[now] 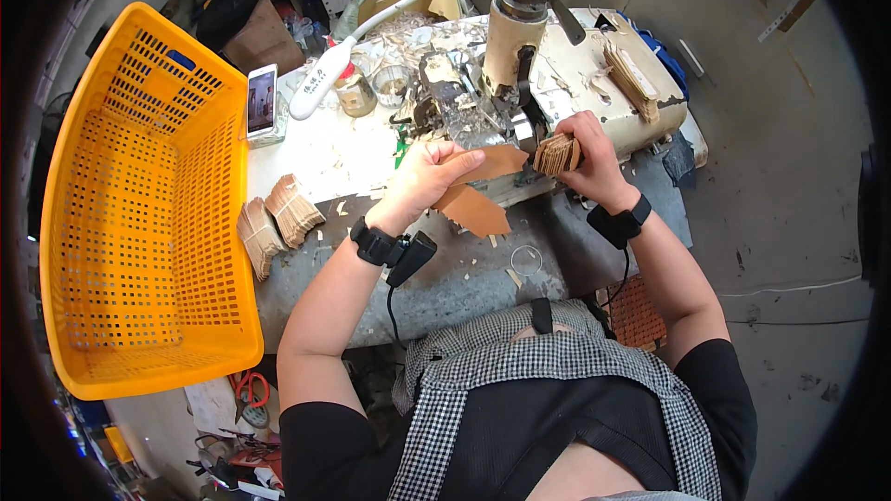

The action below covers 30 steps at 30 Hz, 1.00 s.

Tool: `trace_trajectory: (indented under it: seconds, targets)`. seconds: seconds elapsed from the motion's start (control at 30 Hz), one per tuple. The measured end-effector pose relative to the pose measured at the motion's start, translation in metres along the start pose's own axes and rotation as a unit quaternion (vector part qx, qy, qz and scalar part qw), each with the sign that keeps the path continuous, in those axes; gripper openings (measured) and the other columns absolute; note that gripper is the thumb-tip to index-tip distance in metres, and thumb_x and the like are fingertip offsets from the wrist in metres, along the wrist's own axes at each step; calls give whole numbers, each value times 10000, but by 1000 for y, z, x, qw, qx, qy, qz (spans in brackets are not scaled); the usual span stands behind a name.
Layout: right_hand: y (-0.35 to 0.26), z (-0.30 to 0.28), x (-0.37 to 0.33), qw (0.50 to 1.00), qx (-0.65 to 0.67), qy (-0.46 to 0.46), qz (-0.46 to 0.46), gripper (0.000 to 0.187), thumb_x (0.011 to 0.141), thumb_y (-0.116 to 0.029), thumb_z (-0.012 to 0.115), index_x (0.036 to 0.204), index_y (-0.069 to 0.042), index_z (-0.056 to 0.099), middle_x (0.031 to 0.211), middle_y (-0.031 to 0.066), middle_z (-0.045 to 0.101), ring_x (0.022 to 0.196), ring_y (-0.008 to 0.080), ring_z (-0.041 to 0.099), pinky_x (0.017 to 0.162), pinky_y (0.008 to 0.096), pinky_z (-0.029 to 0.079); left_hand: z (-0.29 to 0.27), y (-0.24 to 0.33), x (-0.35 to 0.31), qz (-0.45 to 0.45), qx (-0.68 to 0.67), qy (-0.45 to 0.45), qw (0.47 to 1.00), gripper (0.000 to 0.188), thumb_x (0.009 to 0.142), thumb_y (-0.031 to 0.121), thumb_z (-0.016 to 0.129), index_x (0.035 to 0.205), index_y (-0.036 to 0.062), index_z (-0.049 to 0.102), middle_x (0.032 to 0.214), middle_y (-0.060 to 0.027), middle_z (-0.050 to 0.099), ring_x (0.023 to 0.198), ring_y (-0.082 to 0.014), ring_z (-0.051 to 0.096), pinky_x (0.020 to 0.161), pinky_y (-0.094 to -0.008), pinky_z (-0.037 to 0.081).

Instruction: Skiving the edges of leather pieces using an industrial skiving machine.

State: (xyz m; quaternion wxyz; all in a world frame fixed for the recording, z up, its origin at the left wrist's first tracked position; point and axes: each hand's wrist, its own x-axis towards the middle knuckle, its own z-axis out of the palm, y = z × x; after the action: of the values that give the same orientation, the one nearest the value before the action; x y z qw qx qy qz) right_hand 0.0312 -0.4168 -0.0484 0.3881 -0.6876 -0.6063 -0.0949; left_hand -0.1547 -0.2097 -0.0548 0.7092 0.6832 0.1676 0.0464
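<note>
My left hand (425, 176) pinches a flat tan leather piece (475, 206) and holds it against the base of a grimy cream bench machine (513, 37). My right hand (583, 153) grips a stack of tan leather pieces (557, 155) right beside the machine's working head. Both wrists wear black bands with a small device and cable. Two more bundles of stacked tan pieces (278, 223) lie at the left end of the worn white workbench (320, 153).
A large yellow perforated plastic crate (139, 213) stands to the left of the bench. A phone (261, 100), a white lamp arm (320, 79), small jars (392, 83) and scraps clutter the bench back. Red-handled scissors (249, 390) lie on the floor. Grey concrete floor lies to the right.
</note>
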Motion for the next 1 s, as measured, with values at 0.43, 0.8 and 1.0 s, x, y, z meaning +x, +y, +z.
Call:
trace_trajectory:
  seconds: [0.43,0.8,1.0]
  targets:
    - [-1,-1,0,1000,-11,5,-16,446,584,-7,772,952,-33,521,870,118,514,823,307,495,725,356,418,1,-1,0,7,-19,-6,1000,263,891,292,696,831,36,695,691,59,617,602,-1,506,532,-197,404]
    - [-1,0,-1,1000,2,8,0,441,566,2,737,952,-35,527,880,130,526,846,336,490,758,381,414,5,9,-4,5,6,3,1000,283,923,268,660,700,109,587,640,110,497,571,20,401,510,-185,323]
    - [-1,0,-1,1000,6,7,-1,441,565,-1,739,950,-37,527,873,129,521,843,336,488,755,382,413,8,9,-5,1,11,21,1000,291,918,271,667,692,114,573,640,112,460,578,13,368,517,-192,303]
